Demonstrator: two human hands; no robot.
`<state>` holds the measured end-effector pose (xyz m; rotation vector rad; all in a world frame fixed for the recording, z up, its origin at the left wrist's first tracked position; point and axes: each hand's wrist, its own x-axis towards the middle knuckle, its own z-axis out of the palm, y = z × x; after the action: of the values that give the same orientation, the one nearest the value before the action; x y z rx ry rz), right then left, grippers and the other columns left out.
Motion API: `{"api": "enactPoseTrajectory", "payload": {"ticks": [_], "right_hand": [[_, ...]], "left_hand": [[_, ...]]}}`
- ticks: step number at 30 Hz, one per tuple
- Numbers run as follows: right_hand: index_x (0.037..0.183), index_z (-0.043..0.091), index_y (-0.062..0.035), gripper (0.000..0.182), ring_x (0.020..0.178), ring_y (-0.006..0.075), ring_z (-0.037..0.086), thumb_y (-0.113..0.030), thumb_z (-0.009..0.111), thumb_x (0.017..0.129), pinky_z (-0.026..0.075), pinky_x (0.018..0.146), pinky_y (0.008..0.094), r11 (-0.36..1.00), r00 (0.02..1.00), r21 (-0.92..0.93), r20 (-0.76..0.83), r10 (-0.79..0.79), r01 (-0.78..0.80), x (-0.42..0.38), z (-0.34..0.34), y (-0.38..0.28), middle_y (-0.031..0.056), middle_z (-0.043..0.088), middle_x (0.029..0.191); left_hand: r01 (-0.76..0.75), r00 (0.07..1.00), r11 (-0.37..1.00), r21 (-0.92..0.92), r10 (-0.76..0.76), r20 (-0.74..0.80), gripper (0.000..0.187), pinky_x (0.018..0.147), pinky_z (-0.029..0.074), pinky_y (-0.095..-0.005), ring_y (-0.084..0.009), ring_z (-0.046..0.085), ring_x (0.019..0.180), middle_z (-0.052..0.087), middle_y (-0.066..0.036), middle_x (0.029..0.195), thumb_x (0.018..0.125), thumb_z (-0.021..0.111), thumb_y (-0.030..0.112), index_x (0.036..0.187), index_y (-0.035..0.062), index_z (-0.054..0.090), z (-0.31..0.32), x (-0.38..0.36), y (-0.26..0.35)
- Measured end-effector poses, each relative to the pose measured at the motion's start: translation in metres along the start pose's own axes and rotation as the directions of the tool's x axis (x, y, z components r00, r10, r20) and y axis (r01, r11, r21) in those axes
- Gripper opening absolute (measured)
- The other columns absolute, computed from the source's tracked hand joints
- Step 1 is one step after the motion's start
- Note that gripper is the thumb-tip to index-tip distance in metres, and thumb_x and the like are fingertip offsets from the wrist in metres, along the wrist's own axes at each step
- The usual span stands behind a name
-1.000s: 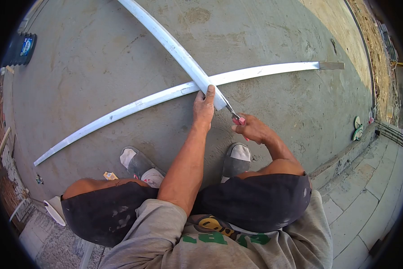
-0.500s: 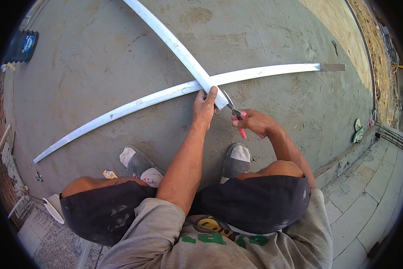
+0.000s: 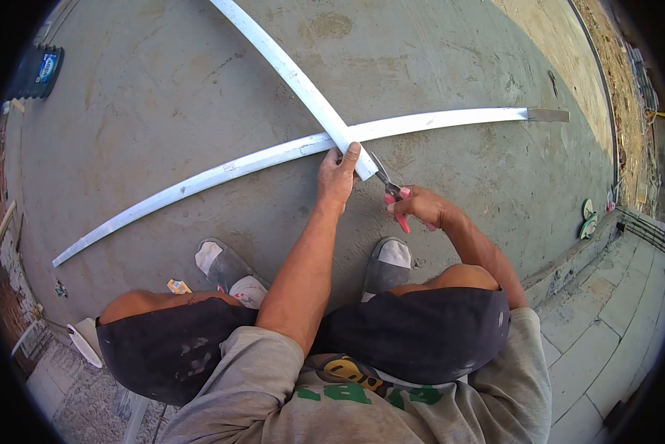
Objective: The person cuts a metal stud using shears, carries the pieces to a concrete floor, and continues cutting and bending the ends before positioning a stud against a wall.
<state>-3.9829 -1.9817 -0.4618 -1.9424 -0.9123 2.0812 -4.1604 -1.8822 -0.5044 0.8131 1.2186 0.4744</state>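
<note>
My left hand (image 3: 338, 177) is closed round the near end of a long white metal strip (image 3: 295, 80), thumb on top. This strip lies across a second white strip (image 3: 221, 172), which stretches from lower left to upper right and has a bare grey end (image 3: 548, 115). In my right hand (image 3: 420, 207) are snips with pink-red handles (image 3: 401, 221). The snips' dark jaws point up and left, with one blade along the right edge of the held strip near its end. Whether the other blade is beneath the strip is hidden.
Grey concrete floor (image 3: 162, 96) surrounds the strips. My sandalled feet (image 3: 391, 266) are just below them. A dark container (image 3: 42, 72) stands at upper left. Sandals (image 3: 588, 218) lie at right by the paving slabs (image 3: 588, 348). A small wrapper (image 3: 178, 287) is near my left knee.
My right hand and the snips' handles have moved slightly down and right. The far part of the held strip has shifted a little to the right. My left hand keeps its hold.
</note>
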Motion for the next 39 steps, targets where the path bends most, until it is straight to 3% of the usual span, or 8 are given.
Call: {"api": "enactPoseTrajectory", "payload": {"ticks": [7, 10, 18, 25, 39], "right_hand": [[0.093, 0.065, -0.0013, 0.028, 0.082, 0.0202, 0.061, -0.028, 0.066, 0.083, 0.046, 0.077, 0.0344, 0.995, 0.999, -0.084, -0.009, -0.049, 0.048, 0.003, -0.004, 0.004, 0.0095, 0.068, 0.087], [0.096, 0.063, -0.0009, 0.024, 0.078, 0.0185, 0.062, -0.022, 0.064, 0.084, 0.047, 0.075, 0.0330, 0.985, 0.996, 0.167, 0.071, -0.047, 0.034, 0.001, -0.004, 0.003, 0.0103, 0.068, 0.089], [0.084, 0.065, 0.0011, 0.024, 0.069, 0.0192, 0.063, -0.023, 0.061, 0.085, 0.049, 0.066, 0.0342, 0.991, 0.996, 0.116, 0.034, -0.076, 0.072, 0.000, 0.000, 0.000, 0.0102, 0.067, 0.077], [0.078, 0.064, 0.0016, 0.026, 0.058, 0.0187, 0.061, -0.023, 0.060, 0.085, 0.047, 0.060, 0.0335, 0.994, 0.997, 0.087, -0.002, -0.073, 0.073, 0.002, 0.005, 0.005, 0.0105, 0.064, 0.068], [0.073, 0.061, 0.0015, 0.033, 0.056, 0.0188, 0.060, -0.029, 0.061, 0.086, 0.046, 0.057, 0.0353, 0.999, 0.989, -0.029, -0.138, -0.045, 0.042, -0.008, 0.014, -0.007, 0.0099, 0.062, 0.065]], "left_hand": [[-0.010, 1.000, 1.000, 0.010, 0.010, 0.005, 0.068, 0.063, 0.048, -0.0279, -0.0121, 0.058, 0.079, 0.062, -0.005, 0.090, 0.082, 0.066, 0.064, 0.110, 0.0015, 0.064, -0.003, 0.002, -0.004], [-0.004, 1.000, 0.999, 0.046, 0.004, 0.009, 0.070, 0.066, 0.048, -0.0295, -0.0139, 0.059, 0.081, 0.063, -0.006, 0.090, 0.082, 0.066, 0.065, 0.111, 0.0007, 0.064, -0.005, 0.004, -0.003], [-0.012, 1.000, 0.994, 0.109, 0.014, -0.022, 0.081, 0.080, 0.048, -0.0335, -0.0201, 0.059, 0.092, 0.065, -0.012, 0.098, 0.080, 0.064, 0.069, 0.116, -0.0028, 0.063, -0.005, 0.007, -0.010], [-0.020, 1.000, 0.996, 0.087, 0.020, -0.003, 0.078, 0.079, 0.047, -0.0329, -0.0187, 0.059, 0.090, 0.065, -0.011, 0.097, 0.080, 0.064, 0.068, 0.114, -0.0026, 0.064, -0.006, 0.007, -0.007], [-0.039, 0.999, 0.999, 0.035, 0.039, 0.006, 0.075, 0.078, 0.046, -0.0313, -0.0170, 0.057, 0.089, 0.064, -0.009, 0.095, 0.080, 0.067, 0.065, 0.111, -0.0032, 0.065, -0.006, 0.005, -0.006]]}}
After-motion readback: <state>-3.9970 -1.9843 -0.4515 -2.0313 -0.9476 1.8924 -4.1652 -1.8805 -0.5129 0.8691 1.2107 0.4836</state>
